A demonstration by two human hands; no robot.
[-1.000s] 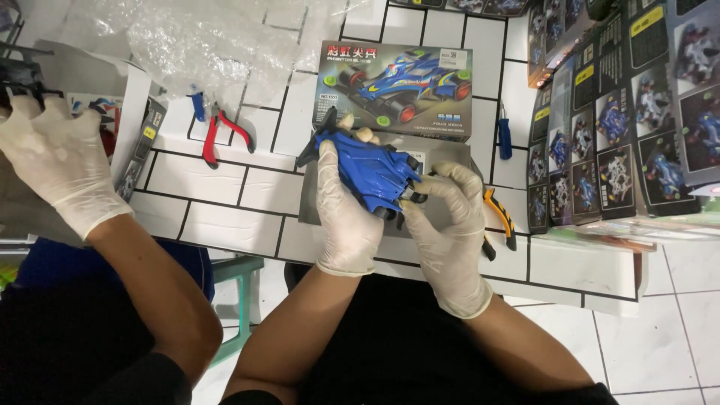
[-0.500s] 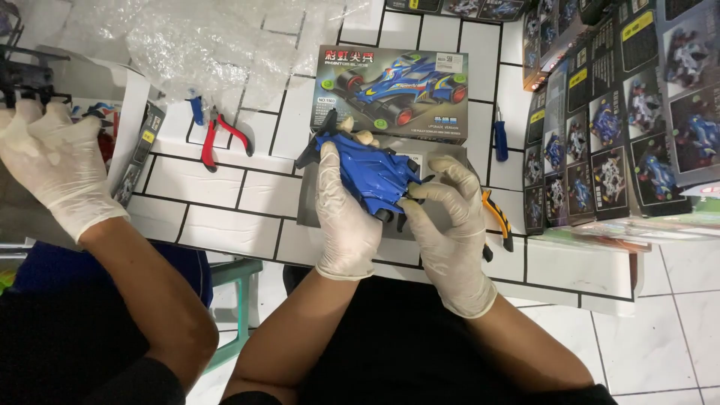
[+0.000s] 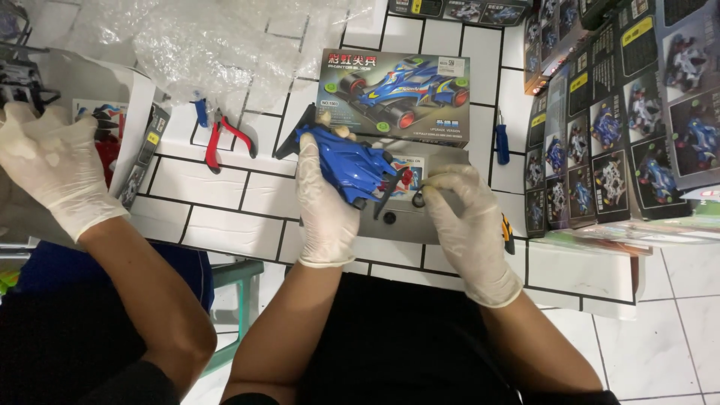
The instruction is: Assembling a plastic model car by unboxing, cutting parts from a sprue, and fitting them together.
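My left hand (image 3: 326, 214), in a white glove, grips a blue toy racing car body (image 3: 346, 161) and holds it tilted over a grey tray (image 3: 405, 231) on the white tiled table. My right hand (image 3: 466, 225), also gloved, rests on the tray just right of the car body. Its thumb and forefinger pinch a small black ring-shaped part (image 3: 418, 199). Another small black piece (image 3: 389, 218) lies on the tray below the car body.
The kit's picture box (image 3: 397, 94) stands behind the tray. Red pliers (image 3: 225, 139) and a blue screwdriver (image 3: 502, 142) lie on the tiles. Stacked kit boxes (image 3: 622, 127) fill the right, bubble wrap (image 3: 202, 45) the back left. Another person's gloved hand (image 3: 56, 169) works at the far left.
My right hand has come off the blue car body and moved right onto the tray, now pinching a small black part. My left hand keeps the car body.
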